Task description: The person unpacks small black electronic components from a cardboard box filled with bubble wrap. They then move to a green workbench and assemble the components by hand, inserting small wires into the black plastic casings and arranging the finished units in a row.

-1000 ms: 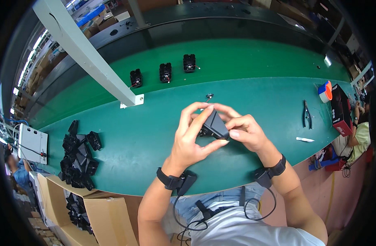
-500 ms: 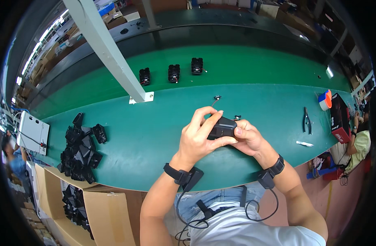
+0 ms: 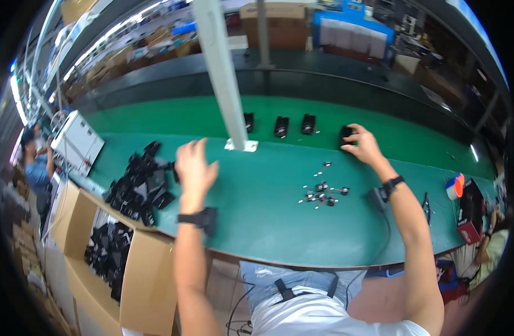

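Note:
On the far green strip, my right hand (image 3: 364, 147) pinches a black plastic housing (image 3: 345, 136) between thumb and fingers. My left hand (image 3: 194, 168), somewhat blurred, is over the bench beside a pile of black plastic parts (image 3: 136, 187). Its thumb is spread from the fingers, and I see nothing held in it. One black part at the pile's edge is half hidden behind that hand. Between my arms lie several small connectors with short red wires (image 3: 324, 196). Further black housings (image 3: 281, 127) stand in a row left of my right hand.
A pale post (image 3: 220, 73) rises from the bench between the hands. At right are black-handled pliers (image 3: 426, 208), an orange-and-blue roll (image 3: 454, 186) and a red-black box (image 3: 471, 213). An open carton (image 3: 148, 285) of black parts stands lower left. Other people are at both sides.
Both hands were together around a black housing above the bench. They have parted: the right took a housing to the far strip, the left moved toward the pile. The whole view has shifted.

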The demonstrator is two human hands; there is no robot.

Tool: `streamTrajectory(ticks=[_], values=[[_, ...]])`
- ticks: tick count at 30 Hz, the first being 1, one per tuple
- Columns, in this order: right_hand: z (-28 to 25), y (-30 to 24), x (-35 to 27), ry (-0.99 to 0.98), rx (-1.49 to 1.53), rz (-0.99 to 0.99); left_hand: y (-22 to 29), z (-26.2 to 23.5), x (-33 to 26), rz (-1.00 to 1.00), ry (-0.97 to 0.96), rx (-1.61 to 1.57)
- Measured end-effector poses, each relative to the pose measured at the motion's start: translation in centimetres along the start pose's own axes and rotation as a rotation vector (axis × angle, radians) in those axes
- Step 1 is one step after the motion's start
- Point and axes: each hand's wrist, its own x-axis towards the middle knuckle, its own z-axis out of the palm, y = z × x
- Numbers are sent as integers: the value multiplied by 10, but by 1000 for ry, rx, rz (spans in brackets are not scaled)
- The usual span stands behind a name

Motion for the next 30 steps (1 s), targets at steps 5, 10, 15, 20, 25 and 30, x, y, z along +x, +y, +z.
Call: streamTrajectory(ticks=[5, 10, 15, 20, 25, 30], values=[[35, 5, 21, -52, -29, 62, -103, -8, -16, -217, -472, 192], [32, -2, 20, -4, -61, 89, -99, -19, -12, -69, -446, 144], [12, -12, -11, 153, 92, 9, -52, -14, -16, -23, -289, -252], [13, -68, -38, -136, 143, -194, 79, 6, -6, 165, -510, -736], [17, -62, -39, -75, 192, -164, 174, 51, 0, 257, -649, -935], [-2, -68, -72, -54, 1237, 357, 192, 68, -13, 156, -651, -996]])
